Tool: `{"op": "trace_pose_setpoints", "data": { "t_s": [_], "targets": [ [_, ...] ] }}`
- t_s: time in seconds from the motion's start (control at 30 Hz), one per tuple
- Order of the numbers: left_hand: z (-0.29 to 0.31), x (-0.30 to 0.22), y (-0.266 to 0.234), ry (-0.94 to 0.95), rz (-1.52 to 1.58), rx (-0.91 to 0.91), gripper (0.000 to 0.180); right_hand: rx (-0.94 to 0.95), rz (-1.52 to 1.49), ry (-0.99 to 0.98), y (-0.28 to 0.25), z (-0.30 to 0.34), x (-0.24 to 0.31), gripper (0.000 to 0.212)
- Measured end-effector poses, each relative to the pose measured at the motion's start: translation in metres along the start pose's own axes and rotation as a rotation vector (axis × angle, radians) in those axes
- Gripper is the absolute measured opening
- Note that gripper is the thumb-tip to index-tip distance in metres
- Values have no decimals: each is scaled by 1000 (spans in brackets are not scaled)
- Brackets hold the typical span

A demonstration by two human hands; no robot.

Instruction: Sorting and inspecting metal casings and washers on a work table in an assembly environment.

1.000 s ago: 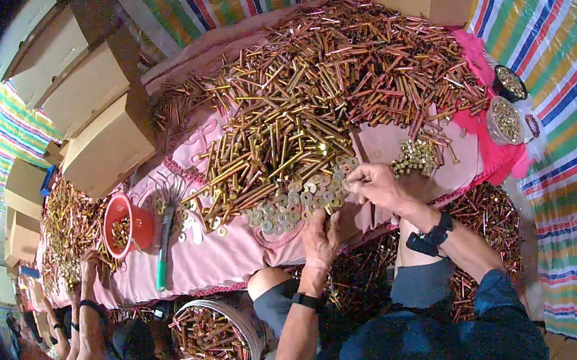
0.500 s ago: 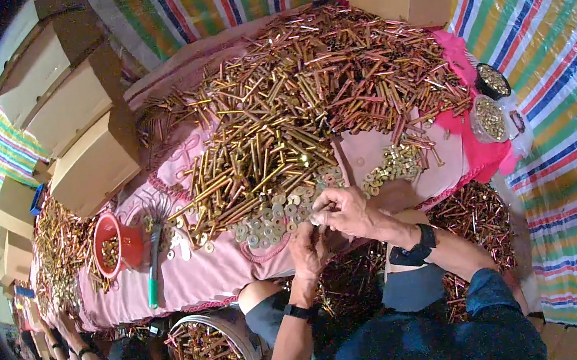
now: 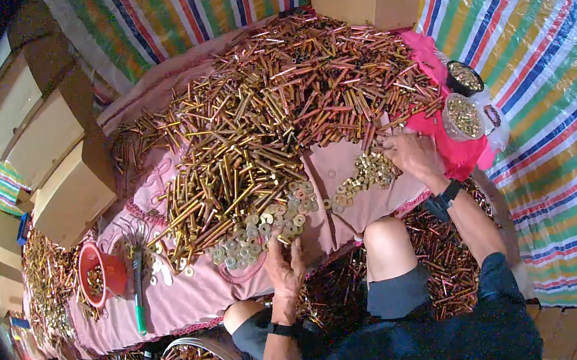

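My left hand (image 3: 286, 269) is raised at the table's front edge beside a patch of flat grey washers (image 3: 243, 248). Its fingertips are closed on a short gold-coloured metal piece (image 3: 283, 240); the palm hides the rest. Over to the right, my right hand (image 3: 409, 154) reaches with fingers stretched out to the near edge of the bolt heap (image 3: 253, 130). It is just above a small pile of brass-coloured nuts (image 3: 375, 171), and I see nothing held in it. The bolts are long, gold and reddish, on a pink cloth (image 3: 334, 163).
A red bowl (image 3: 89, 288) of small parts and a green-handled tool (image 3: 140, 317) lie left. Tubs of small metal parts (image 3: 464, 117) stand right. Cardboard boxes (image 3: 76, 197) are stacked left and back. A bolt-filled bucket (image 3: 243, 357) stands below. Another person's hands (image 3: 64, 359) work at far left.
My hands have separated: the right has moved away to the right, up to the nuts and bolts, while the left stays near the washers. The whole view has shifted slightly.
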State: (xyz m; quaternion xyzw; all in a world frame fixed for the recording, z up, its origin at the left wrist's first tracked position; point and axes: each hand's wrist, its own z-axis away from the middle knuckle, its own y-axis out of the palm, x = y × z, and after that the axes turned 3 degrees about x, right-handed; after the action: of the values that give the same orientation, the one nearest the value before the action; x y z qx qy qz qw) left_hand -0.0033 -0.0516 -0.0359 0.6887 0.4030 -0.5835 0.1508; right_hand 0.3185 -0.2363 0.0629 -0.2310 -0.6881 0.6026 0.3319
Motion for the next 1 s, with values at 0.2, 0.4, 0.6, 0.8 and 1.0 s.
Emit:
{"op": "trace_pose_setpoints", "data": {
  "t_s": [0.2, 0.4, 0.6, 0.8, 1.0],
  "targets": [
    [0, -3, 3, 20, -30, -28, 23, 113, 118, -83, -8, -17, 0, 21],
    [-7, -16, -2, 85, -124, -26, 14, -12, -778, -26, 20, -23, 11, 27],
    [-1, -10, -6, 11, -146, 26, 16, 119, -1375, -106, 20, 19, 114, 43],
    [-6, -17, -3, 45, -153, 14, 13, 326, -1580, -166, 41, 46, 173, 33],
    [-2, -1, -4, 52, -125, -7, 13, 458, -1051, -282, 60, 63, 181, 18]
  ]
}}
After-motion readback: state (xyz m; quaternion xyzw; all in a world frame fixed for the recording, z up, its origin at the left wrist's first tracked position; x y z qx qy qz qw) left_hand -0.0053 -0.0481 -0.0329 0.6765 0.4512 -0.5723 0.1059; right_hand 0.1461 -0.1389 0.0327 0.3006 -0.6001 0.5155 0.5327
